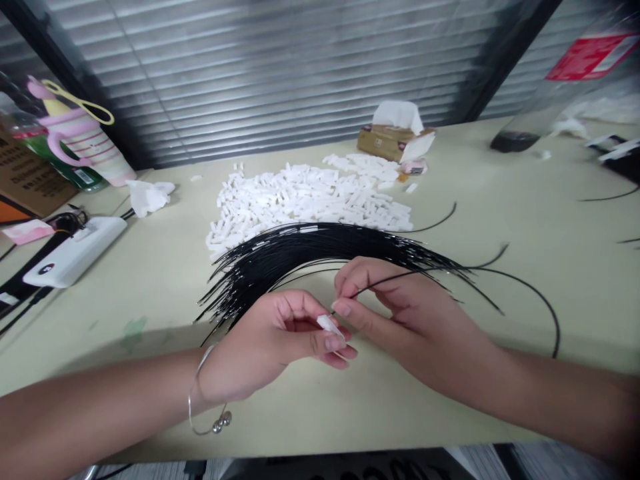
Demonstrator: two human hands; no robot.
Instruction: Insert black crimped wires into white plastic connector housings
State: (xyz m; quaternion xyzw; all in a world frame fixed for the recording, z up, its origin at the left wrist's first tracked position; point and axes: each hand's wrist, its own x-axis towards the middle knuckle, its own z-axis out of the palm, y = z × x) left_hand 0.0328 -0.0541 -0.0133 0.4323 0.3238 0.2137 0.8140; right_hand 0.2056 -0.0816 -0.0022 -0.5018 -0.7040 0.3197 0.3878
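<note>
1. Spanning most of the lower view, the table (390, 413) bore it all, prob. to keep parts w/in reach.
2. Black cable bundle (320, 247) lay curved just beyond both hands; ends fanned L & R, which prob. made singles easy to pick.
3. White pile (305, 193) of small pcs sat right behind it, prob. so both supplies were close.
4. R hand (415, 313) pinched 1 black cable (450, 269) btwn thumb & fingertips near its tip, prob. b/c a short free end flexes less; the rest trailed off R.
5. L hand (265, 353) grasped 1 white pc (329, 325) btwn thumb & fingers, in front of the bundle, upper end toward the cable tip, prob. for alignment. Inserted or only touching: couldn't tell.
</note>
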